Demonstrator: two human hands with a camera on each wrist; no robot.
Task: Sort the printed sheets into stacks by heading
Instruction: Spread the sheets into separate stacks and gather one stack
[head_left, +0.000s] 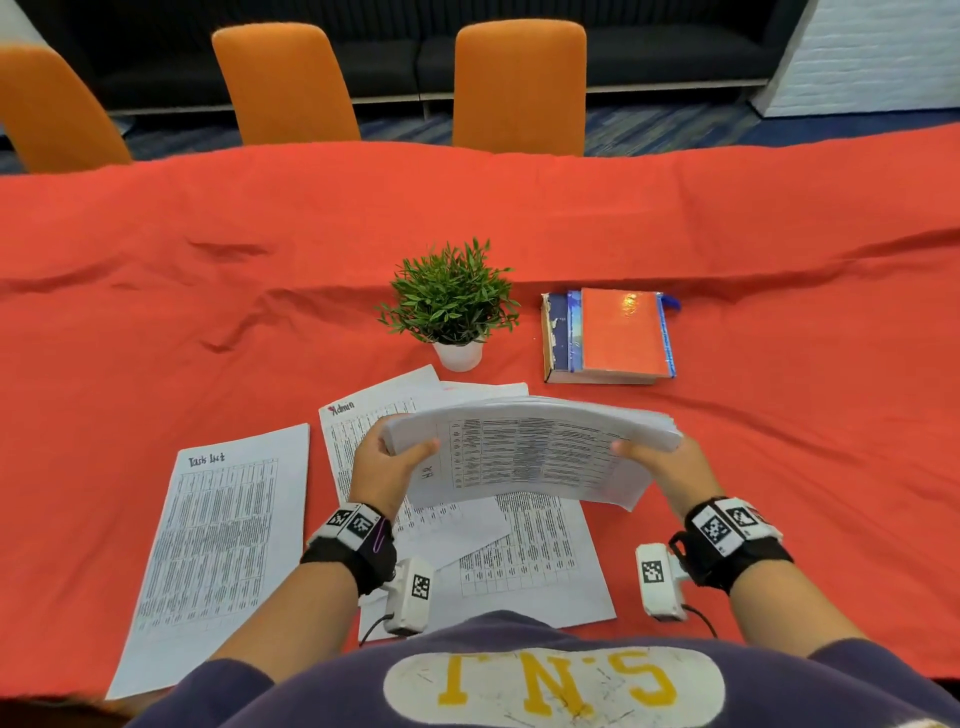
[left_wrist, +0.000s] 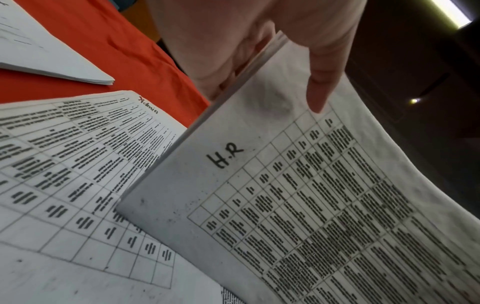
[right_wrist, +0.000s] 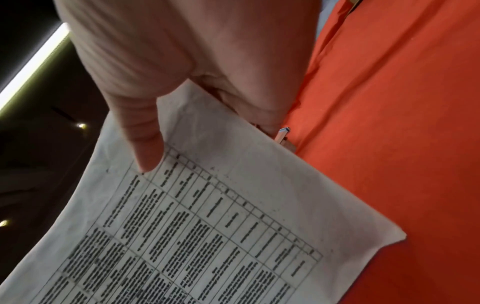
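The sheaf of sheets (head_left: 530, 447), topped "H.R", is sagging limply above the table (head_left: 156, 312); left hand (head_left: 387, 462) and right hand (head_left: 670, 467) are pinching its short ends, thumbs on top. Loose pages could slide apart; supporting underneath seems wise.

**Three views, one shared stack**

Head view: high, looking forward and down over the red-clothed table (head_left: 156, 260). Wrist views: very close, looking along each thumb from opposite ends of the held white stack of printed sheets (head_left: 530, 447), shared by all three.
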